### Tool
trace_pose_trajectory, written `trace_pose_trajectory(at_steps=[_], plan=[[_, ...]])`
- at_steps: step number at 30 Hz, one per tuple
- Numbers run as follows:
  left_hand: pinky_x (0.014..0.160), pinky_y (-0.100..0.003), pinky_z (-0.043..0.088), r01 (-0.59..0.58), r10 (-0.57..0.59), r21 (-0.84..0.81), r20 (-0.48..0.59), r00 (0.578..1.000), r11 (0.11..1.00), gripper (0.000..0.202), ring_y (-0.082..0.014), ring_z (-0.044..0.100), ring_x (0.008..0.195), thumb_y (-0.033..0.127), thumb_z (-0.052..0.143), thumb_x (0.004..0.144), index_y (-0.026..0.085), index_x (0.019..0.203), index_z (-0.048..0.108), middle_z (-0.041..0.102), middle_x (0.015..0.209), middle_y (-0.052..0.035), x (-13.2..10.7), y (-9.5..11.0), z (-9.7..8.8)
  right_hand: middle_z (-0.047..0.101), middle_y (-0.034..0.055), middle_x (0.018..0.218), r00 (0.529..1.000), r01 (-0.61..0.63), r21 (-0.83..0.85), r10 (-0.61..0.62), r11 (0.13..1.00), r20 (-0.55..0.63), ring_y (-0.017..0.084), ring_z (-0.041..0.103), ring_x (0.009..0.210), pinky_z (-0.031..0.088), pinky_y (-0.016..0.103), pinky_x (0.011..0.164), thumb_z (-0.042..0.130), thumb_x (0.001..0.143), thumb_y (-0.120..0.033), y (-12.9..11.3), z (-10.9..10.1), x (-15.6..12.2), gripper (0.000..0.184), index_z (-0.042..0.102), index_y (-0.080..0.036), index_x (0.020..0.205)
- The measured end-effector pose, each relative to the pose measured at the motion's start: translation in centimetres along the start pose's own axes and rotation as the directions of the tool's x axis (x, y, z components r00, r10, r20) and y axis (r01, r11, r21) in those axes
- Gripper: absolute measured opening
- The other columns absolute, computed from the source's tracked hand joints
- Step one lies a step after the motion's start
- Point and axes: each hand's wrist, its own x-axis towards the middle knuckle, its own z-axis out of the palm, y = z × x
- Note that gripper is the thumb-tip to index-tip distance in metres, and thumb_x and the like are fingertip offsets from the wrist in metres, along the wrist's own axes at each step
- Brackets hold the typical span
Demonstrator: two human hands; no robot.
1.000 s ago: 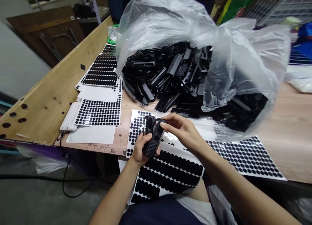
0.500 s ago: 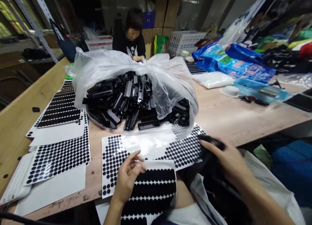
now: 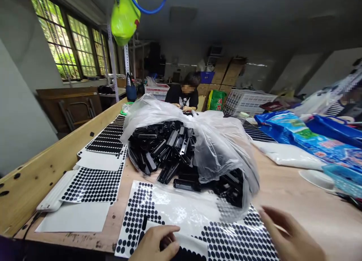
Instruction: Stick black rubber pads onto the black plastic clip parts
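Observation:
My left hand (image 3: 158, 243) is low in the middle, its index finger and thumb apart and the other fingers curled. It is over a sheet of black round stickers (image 3: 195, 249) with a white top strip. A narrow black strip (image 3: 144, 222) shows beside the knuckles; what it belongs to is unclear. My right hand (image 3: 291, 234), slightly blurred, hovers at the lower right with bent, parted fingers and nothing visible in them. It is nearest to the right end of a larger sheet of black dots (image 3: 237, 234). Beyond both hands lies an open clear plastic bag (image 3: 223, 148) full of black plastic parts (image 3: 169, 151).
More sticker sheets (image 3: 93, 183) lie to the left, along a raised wooden board (image 3: 56, 166). A white dish (image 3: 316, 180), a blue basket (image 3: 345, 178) and blue packaging (image 3: 305, 136) are at the right. A co-worker (image 3: 183, 95) sits across the table.
My right hand has left the dark bundle by my lap and come over the table, with the black thing no longer seen in it. The head view has tilted up and left.

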Motion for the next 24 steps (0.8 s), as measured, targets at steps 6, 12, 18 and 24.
trace_pose_trajectory(at_steps=[6, 12, 18, 24], plan=[[0.061, -0.03, 0.05, -0.139, 0.044, -0.309, -0.297, 0.954, 0.941, 0.057, -0.0193, 0.067, 0.069, 0.064, 0.066, 0.087, 0.017, 0.119, 0.073, 0.07, 0.089, -0.0071, 1.6, -2.2, 1.8, 0.073, 0.0125, 0.123, 0.805, 0.548, -0.106, -0.488, 0.83, 0.337, 0.03, 0.069, 0.112, 0.057, 0.044, 0.094, 0.059, 0.091, -0.031, -13.3, 14.0, 4.9, 0.032, 0.066, -0.022, 0.121], [0.051, -0.026, 0.045, -0.239, 0.075, -0.477, -0.337, 0.939, 0.846, 0.062, -0.0165, 0.065, 0.06, 0.071, 0.07, 0.082, 0.015, 0.109, 0.073, 0.068, 0.08, -0.0054, 1.6, -3.1, 1.1, 0.064, 0.0204, 0.128, 0.84, 0.519, -0.226, -0.443, 0.824, 0.313, 0.036, 0.049, 0.132, 0.039, 0.051, 0.108, 0.061, 0.077, -0.004, -16.6, 21.1, 8.9, 0.028, 0.064, -0.015, 0.102], [0.048, -0.023, 0.043, -0.261, 0.077, -0.563, -0.329, 0.941, 0.784, 0.059, -0.0145, 0.064, 0.058, 0.068, 0.07, 0.085, 0.014, 0.109, 0.073, 0.067, 0.079, -0.0051, 1.6, -3.5, 1.2, 0.063, 0.0085, 0.091, 0.89, 0.395, -0.007, -0.381, 0.919, 0.252, 0.03, 0.058, 0.094, 0.047, 0.047, 0.091, 0.062, 0.075, -0.023, -13.2, 18.4, 7.1, 0.017, 0.045, -0.026, 0.076], [0.057, -0.027, 0.052, -0.23, 0.083, -0.569, -0.272, 0.959, 0.789, 0.056, -0.0161, 0.067, 0.064, 0.064, 0.067, 0.09, 0.014, 0.115, 0.073, 0.068, 0.085, -0.0069, 1.2, -2.7, 0.5, 0.064, 0.0033, 0.078, 0.942, 0.08, 0.355, -0.187, 0.931, 0.279, 0.026, 0.066, 0.071, 0.058, 0.043, 0.069, 0.05, 0.088, -0.058, -11.1, 13.3, 2.2, 0.03, 0.048, -0.028, 0.086]])
